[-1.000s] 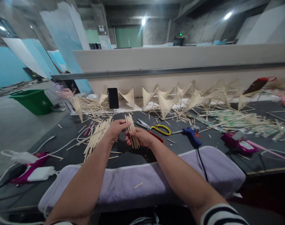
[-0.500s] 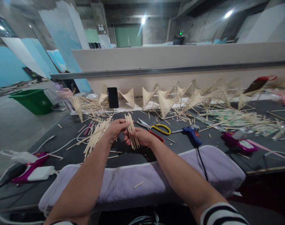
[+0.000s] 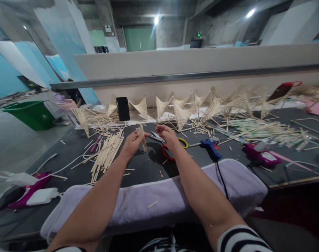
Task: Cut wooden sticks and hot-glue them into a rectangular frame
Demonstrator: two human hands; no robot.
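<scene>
My left hand (image 3: 132,142) is closed around a small bundle of thin wooden sticks (image 3: 143,140), held nearly upright above the dark table. To the right of it, my right hand (image 3: 168,135) is raised with its fingers loosely bent and apart, and no stick shows in it. Just under and behind that hand lie scissors (image 3: 185,142) with one yellow and one red handle, partly hidden by the hand and wrist. A pile of loose wooden sticks (image 3: 107,152) is spread to the left of my left hand.
A blue glue gun (image 3: 211,149) lies right of the scissors. Fan-shaped stick structures (image 3: 183,113) line the back, near an upright phone (image 3: 122,108). Purple power strips (image 3: 264,157) sit at both sides. A lilac towel (image 3: 149,196) covers the front edge.
My right hand has let go of the stick bundle and moved up and right towards the scissors. The bundle stays in my left hand, now more upright. The view has shifted slightly.
</scene>
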